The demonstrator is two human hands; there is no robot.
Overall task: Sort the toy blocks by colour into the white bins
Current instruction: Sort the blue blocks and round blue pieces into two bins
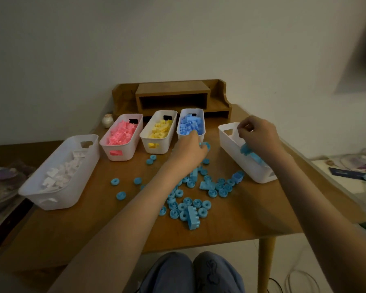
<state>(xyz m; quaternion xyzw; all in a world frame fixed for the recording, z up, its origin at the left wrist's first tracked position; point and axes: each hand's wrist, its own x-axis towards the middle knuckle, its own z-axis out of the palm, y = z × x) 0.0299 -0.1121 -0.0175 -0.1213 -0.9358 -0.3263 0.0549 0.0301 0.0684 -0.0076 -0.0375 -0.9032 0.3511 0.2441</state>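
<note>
Several light-blue blocks and round wheel pieces [190, 206] lie scattered on the wooden table [89, 227]. My left hand [190, 150] grips a light-blue piece [206, 145] in front of the bin of darker blue blocks [191, 124]. My right hand [257, 132] hovers with curled fingers over the right bin [232, 149], above the light-blue pieces [249, 154] inside; whether it pinches anything is unclear. Further left stand the bins of yellow blocks [160, 132], pink blocks [120, 136] and white blocks [59, 172].
A wooden desk shelf [171, 98] stands behind the bins, with a small round jar [107, 120] to its left. Clutter lies beyond the table on the left [0, 182] and on the right [351, 172]. My knees [190, 271] are below the front edge.
</note>
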